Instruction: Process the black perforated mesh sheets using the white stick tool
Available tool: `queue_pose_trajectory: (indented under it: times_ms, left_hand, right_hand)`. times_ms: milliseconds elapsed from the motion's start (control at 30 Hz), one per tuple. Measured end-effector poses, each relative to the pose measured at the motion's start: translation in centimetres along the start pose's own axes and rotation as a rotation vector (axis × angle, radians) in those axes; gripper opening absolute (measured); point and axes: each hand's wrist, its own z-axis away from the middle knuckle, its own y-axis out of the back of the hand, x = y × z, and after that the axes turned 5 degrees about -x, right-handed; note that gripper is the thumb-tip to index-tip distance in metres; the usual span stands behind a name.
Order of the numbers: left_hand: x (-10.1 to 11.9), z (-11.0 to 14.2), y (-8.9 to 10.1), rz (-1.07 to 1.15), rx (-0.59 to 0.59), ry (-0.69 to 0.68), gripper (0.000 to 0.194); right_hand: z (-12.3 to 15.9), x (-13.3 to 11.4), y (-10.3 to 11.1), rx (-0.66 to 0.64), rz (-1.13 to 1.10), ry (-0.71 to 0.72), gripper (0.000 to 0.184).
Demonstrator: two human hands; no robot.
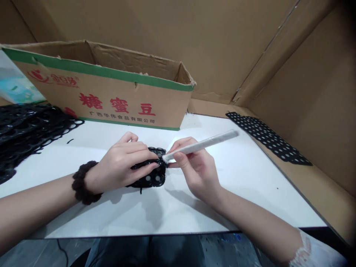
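Observation:
A small black perforated rubber sheet [151, 179] lies on the white table [236, 185] in front of me. My left hand [122, 167] presses down on it, fingers spread over its top, a dark scrunchie on the wrist. My right hand [194, 168] grips a white stick-like tool [204, 143] like a pen. The tool's tip touches the sheet's upper right edge, next to my left fingertips. Most of the sheet is hidden under my left hand.
An open cardboard box [116, 100] with red characters and a green stripe stands behind the hands. A pile of black perforated sheets [27, 129] lies at the left. One long perforated strip [268, 137] lies at the right. Cardboard walls [311, 92] enclose the back and right.

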Motion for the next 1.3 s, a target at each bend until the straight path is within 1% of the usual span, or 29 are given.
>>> queue_pose_trajectory:
  times_ms: [233, 400, 467, 633, 767, 833, 900, 967, 1000, 1067, 1167, 1300]
  left_hand:
    - [0.2, 0.0, -0.2, 0.006, 0.018, -0.036, 0.005]
    - [0.4, 0.1, -0.3, -0.01, 0.037, -0.045, 0.004]
    - [0.4, 0.2, -0.5, -0.019, 0.043, -0.055, 0.004]
    - [0.2, 0.2, -0.6, -0.016, 0.027, -0.057, 0.003]
    - [-0.1, 0.0, -0.3, 0.034, -0.05, 0.011, 0.007]
    - [-0.4, -0.1, -0.1, 0.065, -0.095, 0.07, 0.013]
    - [-0.8, -0.2, 0.0, 0.088, -0.118, 0.132, 0.026]
    - [-1.1, -0.1, 0.0, 0.117, -0.113, 0.189, 0.04]
    - [-1.3, 0.0, 0.0, 0.138, -0.099, 0.215, 0.043]
    - [-1.4, 0.1, 0.0, 0.184, -0.067, 0.244, 0.041]
    - [-1.3, 0.1, 0.0, 0.247, -0.067, 0.288, 0.035]
    - [-1.0, 0.1, 0.0, 0.319, -0.055, 0.377, 0.038]
  right_hand:
    - [0.2, 0.2, -0.1, -0.017, 0.132, 0.037, 0.009]
    - [0.1, 0.1, -0.2, -0.023, 0.29, 0.154, 0.008]
    - [0.0, 0.1, -0.2, -0.028, 0.306, 0.141, 0.007]
    - [0.2, 0.2, -0.2, -0.04, 0.26, 0.061, 0.007]
    - [-0.1, 0.5, 0.0, -0.064, 0.184, 0.016, 0.009]
    - [-0.5, 0.7, 0.3, -0.025, 0.128, 0.0, 0.01]
    - [-1.0, 0.9, 0.8, 0.069, 0.058, -0.061, 0.011]
    - [-1.5, 1.1, 1.4, 0.175, 0.0, -0.141, 0.013]
    - [-1.7, 1.1, 1.6, 0.216, -0.017, -0.171, 0.015]
    - [-2.0, 1.3, 2.1, 0.267, -0.033, -0.2, 0.016]
    - [-2.0, 1.5, 2.3, 0.307, -0.077, -0.197, 0.018]
    - [-1.7, 1.6, 2.1, 0.337, -0.19, -0.168, 0.017]
